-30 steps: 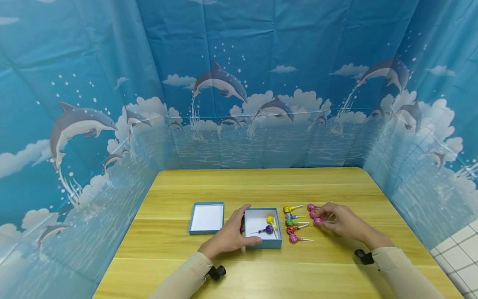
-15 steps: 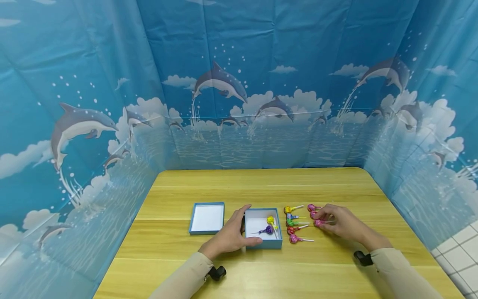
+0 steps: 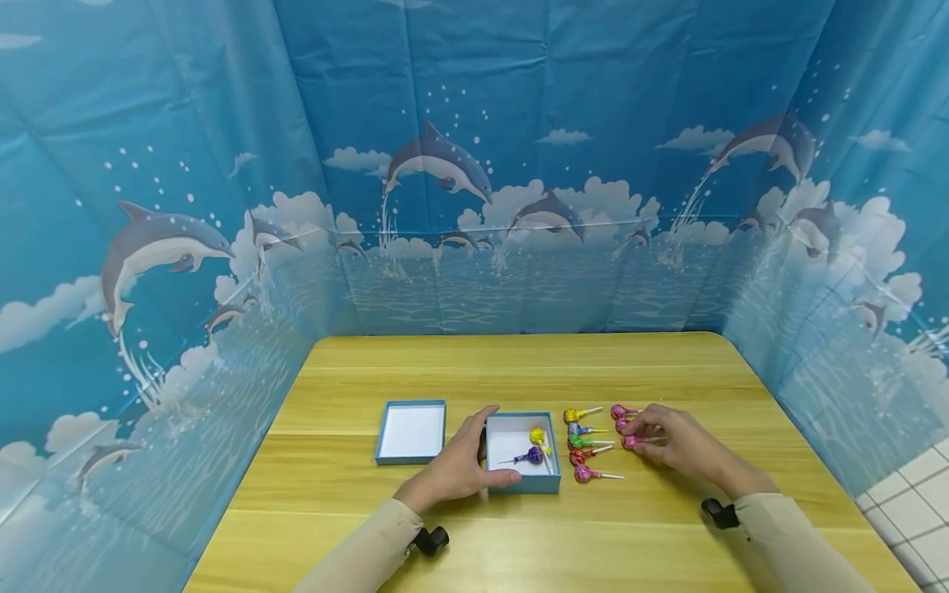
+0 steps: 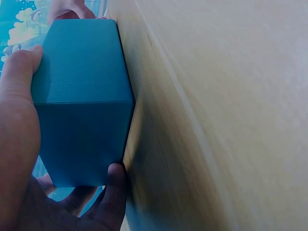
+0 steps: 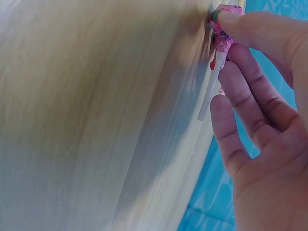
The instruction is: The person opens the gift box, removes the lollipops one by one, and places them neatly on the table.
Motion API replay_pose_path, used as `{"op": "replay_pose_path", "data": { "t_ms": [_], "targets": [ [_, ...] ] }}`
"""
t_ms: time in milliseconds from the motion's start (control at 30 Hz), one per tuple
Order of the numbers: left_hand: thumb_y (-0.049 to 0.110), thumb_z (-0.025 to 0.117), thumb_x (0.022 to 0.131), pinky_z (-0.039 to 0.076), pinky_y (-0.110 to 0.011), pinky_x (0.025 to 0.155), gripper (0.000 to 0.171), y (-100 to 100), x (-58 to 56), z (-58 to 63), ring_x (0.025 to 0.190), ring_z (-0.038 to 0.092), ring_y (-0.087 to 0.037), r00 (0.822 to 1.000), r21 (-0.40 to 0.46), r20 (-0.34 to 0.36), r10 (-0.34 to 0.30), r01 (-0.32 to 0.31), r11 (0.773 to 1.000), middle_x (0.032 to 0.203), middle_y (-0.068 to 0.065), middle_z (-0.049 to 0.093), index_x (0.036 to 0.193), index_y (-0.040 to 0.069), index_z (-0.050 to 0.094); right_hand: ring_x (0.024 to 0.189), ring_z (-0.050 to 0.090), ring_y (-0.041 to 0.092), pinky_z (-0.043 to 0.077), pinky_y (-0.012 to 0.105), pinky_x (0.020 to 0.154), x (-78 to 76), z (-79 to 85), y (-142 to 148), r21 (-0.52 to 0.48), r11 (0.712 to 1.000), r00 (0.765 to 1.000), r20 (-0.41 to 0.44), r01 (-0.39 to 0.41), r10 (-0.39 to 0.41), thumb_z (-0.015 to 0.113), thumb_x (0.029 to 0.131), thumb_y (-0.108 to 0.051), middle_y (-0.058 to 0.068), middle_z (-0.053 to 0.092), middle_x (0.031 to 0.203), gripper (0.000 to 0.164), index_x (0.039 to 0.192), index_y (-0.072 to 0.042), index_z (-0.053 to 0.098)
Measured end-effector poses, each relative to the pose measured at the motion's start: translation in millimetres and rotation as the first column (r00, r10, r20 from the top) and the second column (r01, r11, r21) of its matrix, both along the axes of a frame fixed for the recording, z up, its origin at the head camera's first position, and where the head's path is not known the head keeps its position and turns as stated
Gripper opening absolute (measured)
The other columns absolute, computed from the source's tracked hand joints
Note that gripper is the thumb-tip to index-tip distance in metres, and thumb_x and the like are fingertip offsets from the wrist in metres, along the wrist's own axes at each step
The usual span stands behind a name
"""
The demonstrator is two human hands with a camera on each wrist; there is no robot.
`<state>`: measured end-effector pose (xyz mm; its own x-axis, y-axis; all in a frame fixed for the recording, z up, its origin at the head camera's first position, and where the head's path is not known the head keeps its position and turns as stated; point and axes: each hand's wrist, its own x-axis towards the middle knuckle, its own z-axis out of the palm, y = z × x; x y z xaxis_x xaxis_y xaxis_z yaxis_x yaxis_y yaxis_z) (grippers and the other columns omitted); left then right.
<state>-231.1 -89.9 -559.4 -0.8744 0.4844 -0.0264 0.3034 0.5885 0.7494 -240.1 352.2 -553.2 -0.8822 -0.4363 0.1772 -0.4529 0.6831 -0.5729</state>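
Note:
My left hand [image 3: 461, 461] holds a blue box [image 3: 522, 486] at its left side, thumb along the near wall and fingers toward the far corner. The left wrist view shows the same box [image 4: 82, 62] between thumb and fingers. Inside lie a yellow lollipop [image 3: 537, 435] and a purple lollipop [image 3: 535, 455]. To the right, my right hand [image 3: 678, 441] pinches a pink lollipop [image 3: 630, 442] by its head, low over the table; its white stick [image 5: 210, 89] points back toward the palm. Two more pink lollipops, one of them here [image 3: 619, 410], lie just beyond it, partly covered by the fingers.
Between box and right hand runs a column of lollipops: yellow [image 3: 571, 416], blue [image 3: 574, 429], green [image 3: 576, 442], red [image 3: 577, 456] and pink [image 3: 583, 473]. A shallow blue lid [image 3: 410, 431], white inside, lies left of the box on the wooden table [image 3: 519, 543].
The pink lollipop in my right hand has shifted very slightly toward me and left. My left hand and the box have stayed put.

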Motion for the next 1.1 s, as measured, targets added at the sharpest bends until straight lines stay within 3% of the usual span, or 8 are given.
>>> {"op": "replay_pose_path", "data": {
  "t_ms": [333,633,1100],
  "targets": [
    [0.064,0.092,0.097,0.058,-0.047,0.115,0.125,-0.5,0.0,-0.1,0.127,0.062,-0.021,1.0,-0.004,-0.009,-0.003,0.003,1.0,0.178,-0.019,0.045,0.189,0.022,0.018,0.096,0.071,0.001,0.066,0.029,0.084,0.2,0.3,0.4,0.013,1.0,1.0,-0.009,0.019,-0.019,0.093,0.1,-0.008,-0.007,0.077,0.107,0.022,0.116,-0.02,0.085],
    [0.061,0.092,0.098,0.059,-0.038,0.106,0.123,-1.3,0.0,0.7,0.118,0.062,-0.017,1.0,0.009,-0.007,-0.014,0.014,1.0,0.175,-0.018,0.047,0.188,0.023,0.019,0.098,0.073,0.002,0.069,0.032,0.087,-0.7,-0.1,3.8,0.02,1.0,1.0,-0.02,0.024,-0.023,0.093,0.1,-0.007,-0.006,0.08,0.112,0.024,0.119,-0.018,0.086],
    [0.061,0.093,0.097,0.059,-0.047,0.115,0.124,-0.3,-0.3,1.2,0.126,0.062,-0.02,1.0,0.005,-0.007,-0.007,0.007,1.0,0.175,-0.019,0.047,0.188,0.02,0.019,0.097,0.075,0.013,0.07,0.036,0.086,2.1,4.7,2.4,0.019,0.999,0.995,-0.091,0.042,-0.04,0.094,0.098,-0.007,-0.007,0.079,0.111,0.023,0.115,-0.021,0.087]
  ]
}}
